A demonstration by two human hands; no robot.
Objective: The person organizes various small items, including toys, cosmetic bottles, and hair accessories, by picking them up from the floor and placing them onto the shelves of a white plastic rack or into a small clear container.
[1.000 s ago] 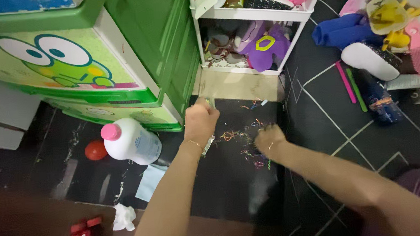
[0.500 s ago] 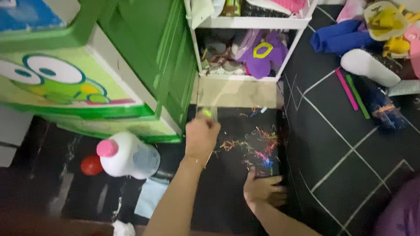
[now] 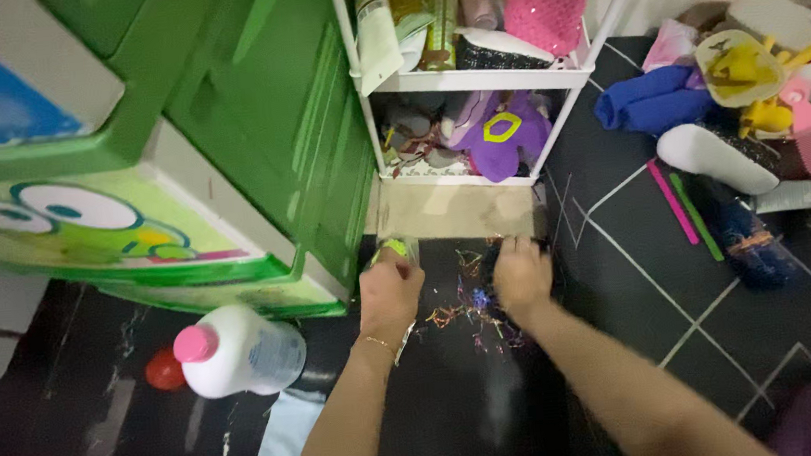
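Observation:
My left hand (image 3: 389,294) is closed around a small clear bag with a green bit at its top (image 3: 394,249), held just above the black floor mat (image 3: 467,397). My right hand (image 3: 522,275) rests fingers-down on the mat at the far edge of a scatter of thin colourful strands (image 3: 470,312). The strands lie between my two hands. Whether the right fingers pinch any strands is hidden.
A green frog-faced drawer unit (image 3: 182,207) stands to the left. A white shelf rack (image 3: 471,78) with toys is ahead. A white bottle with a pink cap (image 3: 237,352) and a red ball (image 3: 163,370) lie at left. A toy pile (image 3: 753,104) sits at right.
My right hand moved from the near side of the strands to their far edge by the bare floor strip. The left hand stayed closed on the bag. The view tilted upward.

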